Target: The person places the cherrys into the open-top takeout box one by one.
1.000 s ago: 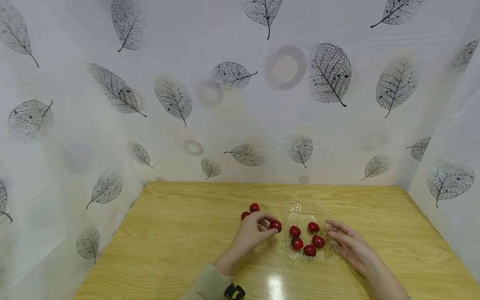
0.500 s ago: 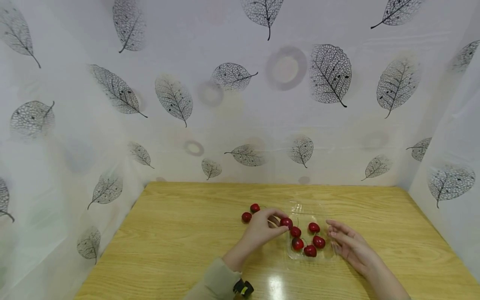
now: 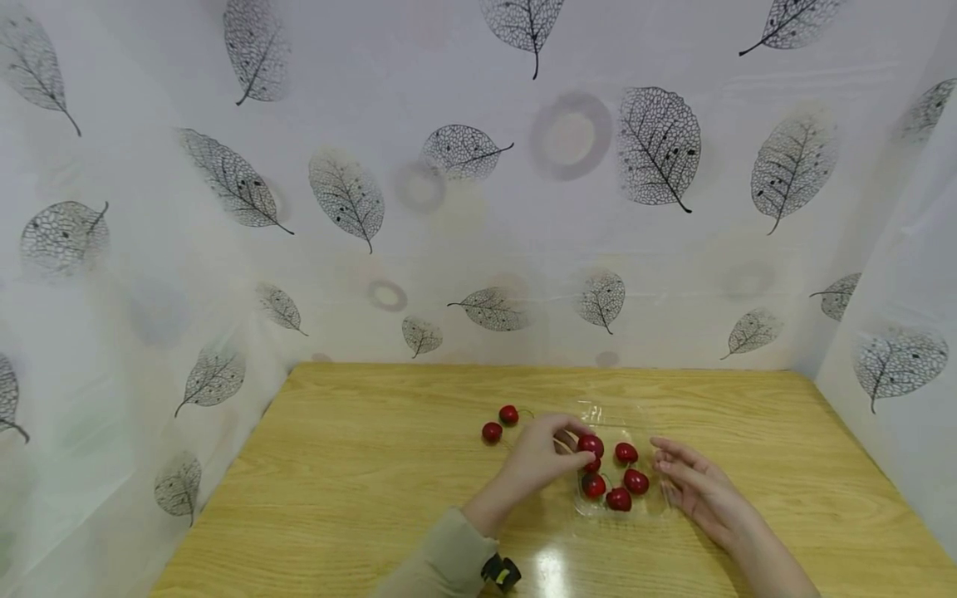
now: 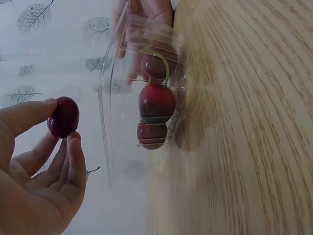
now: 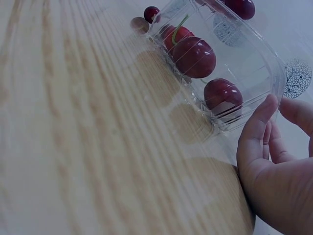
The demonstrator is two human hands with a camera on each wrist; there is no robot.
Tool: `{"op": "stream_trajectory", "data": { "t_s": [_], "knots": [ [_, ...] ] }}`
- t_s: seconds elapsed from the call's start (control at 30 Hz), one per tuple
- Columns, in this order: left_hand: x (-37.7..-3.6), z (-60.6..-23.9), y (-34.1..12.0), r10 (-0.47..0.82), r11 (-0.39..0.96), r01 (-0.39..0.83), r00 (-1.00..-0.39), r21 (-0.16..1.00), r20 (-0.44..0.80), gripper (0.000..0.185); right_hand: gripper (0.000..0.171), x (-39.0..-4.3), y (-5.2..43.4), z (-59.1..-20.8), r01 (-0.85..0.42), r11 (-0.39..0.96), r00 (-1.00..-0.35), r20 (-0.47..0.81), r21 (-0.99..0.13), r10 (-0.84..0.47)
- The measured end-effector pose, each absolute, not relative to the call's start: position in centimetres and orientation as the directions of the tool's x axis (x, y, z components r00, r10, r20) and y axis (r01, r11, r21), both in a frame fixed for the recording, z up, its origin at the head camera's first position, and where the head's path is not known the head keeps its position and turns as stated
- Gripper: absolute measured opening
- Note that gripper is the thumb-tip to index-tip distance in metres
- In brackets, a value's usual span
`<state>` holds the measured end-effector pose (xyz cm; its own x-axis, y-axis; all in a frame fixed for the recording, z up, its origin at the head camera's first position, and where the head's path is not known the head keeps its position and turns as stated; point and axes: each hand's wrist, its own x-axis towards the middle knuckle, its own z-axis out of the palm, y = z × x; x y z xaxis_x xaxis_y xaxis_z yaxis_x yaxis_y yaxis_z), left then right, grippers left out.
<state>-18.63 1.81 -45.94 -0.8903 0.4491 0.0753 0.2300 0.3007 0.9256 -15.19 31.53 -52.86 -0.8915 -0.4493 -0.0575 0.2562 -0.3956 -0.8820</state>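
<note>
Pinching a cherry [image 3: 591,446] in the left hand [image 3: 532,455], above the left side of the clear container [image 3: 631,428]. Best lowered below the rim before letting go, gently, clear of the five cherries [image 3: 635,482] inside. Worth bracing the container's right side with the right hand [image 3: 703,494], at the wall there; gripping or merely touching, cannot tell.
</note>
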Motion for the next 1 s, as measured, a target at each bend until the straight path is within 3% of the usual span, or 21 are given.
{"op": "stream_trajectory", "data": {
  "t_s": [0.4,1.0],
  "knots": [
    [-18.6,-46.3,3.8,0.515,0.325,0.288,-0.853,0.901,0.087,0.027,0.048,-15.4,31.6,-52.8,0.237,-0.378,-0.898,-0.053,-0.895,-0.437],
    [-18.1,-46.7,5.1,0.553,0.477,0.376,-0.831,0.795,0.061,0.026,0.048,-15.3,31.6,-52.8,0.242,-0.399,-0.900,-0.051,-0.885,-0.433]
  ]
}}
